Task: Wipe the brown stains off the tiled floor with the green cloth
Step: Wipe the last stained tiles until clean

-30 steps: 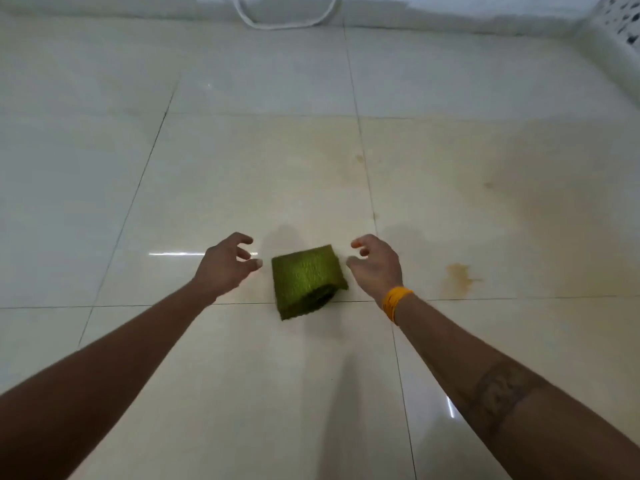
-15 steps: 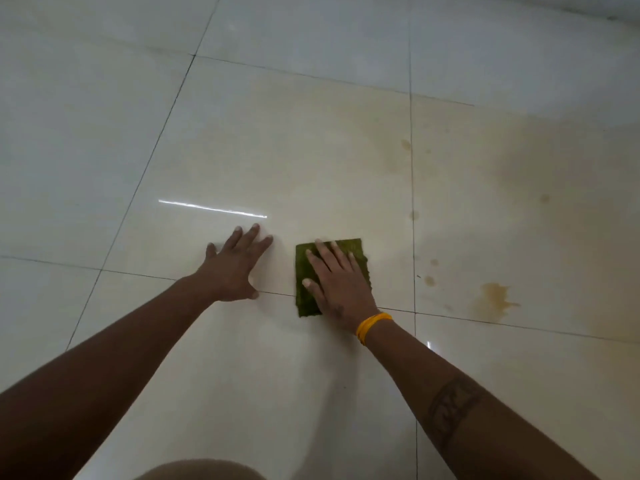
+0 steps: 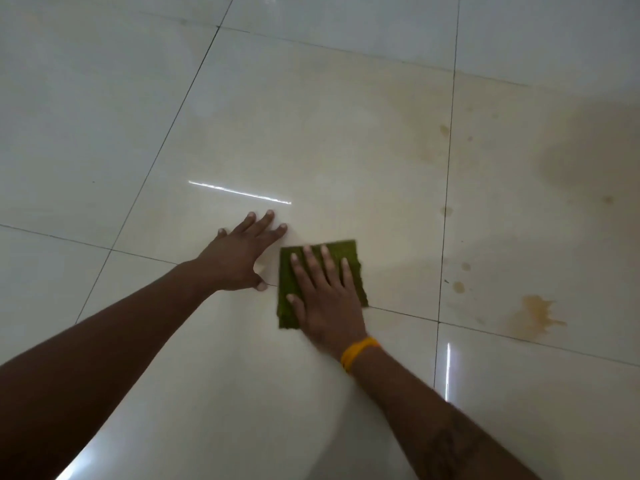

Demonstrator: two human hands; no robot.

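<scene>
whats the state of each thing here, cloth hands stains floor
green cloth: folded flat on the floor, under the right hand
right hand: fingers straight, pressing on the cloth
left hand: flat on bare tile beside the cloth
large brown stain: unwiped, right of the cloth
tiled floor: glossy, brownish smears at right
</scene>
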